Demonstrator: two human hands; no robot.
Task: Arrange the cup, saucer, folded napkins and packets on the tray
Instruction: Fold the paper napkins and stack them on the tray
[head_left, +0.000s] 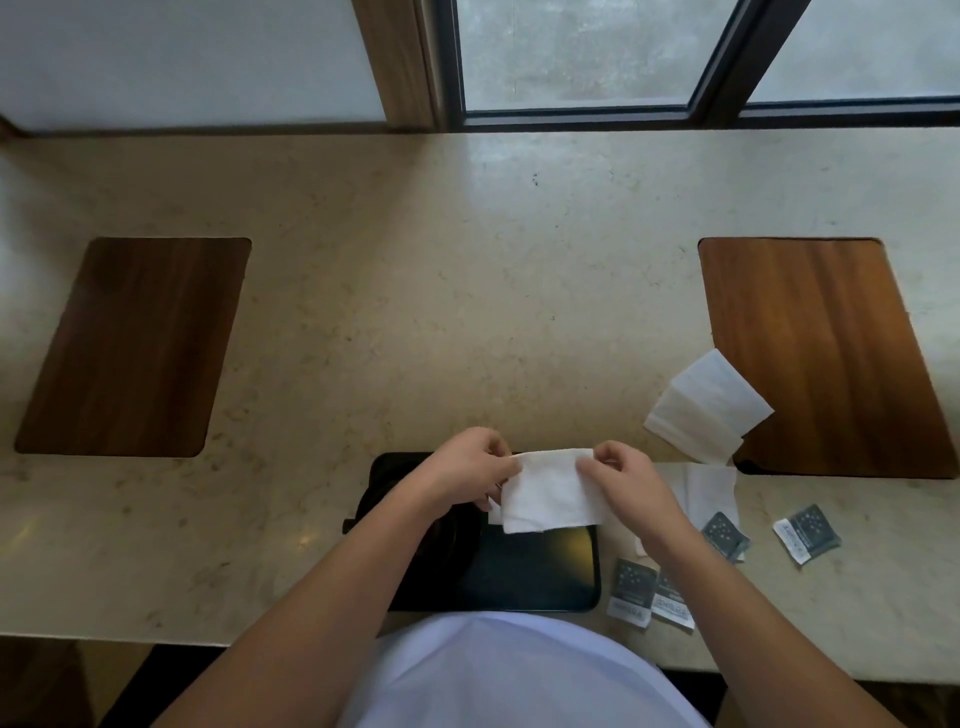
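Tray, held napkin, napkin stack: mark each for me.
tray (540, 571), head view, bare dark floor near the front edge
held napkin (553, 493), head view, middle of the sheet
napkin stack (709, 405), head view, top sheet

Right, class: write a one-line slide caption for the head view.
Both hands hold a white napkin above the black tray.

Both hands — left, right — raised side by side, fingers pinched, forearms converging.
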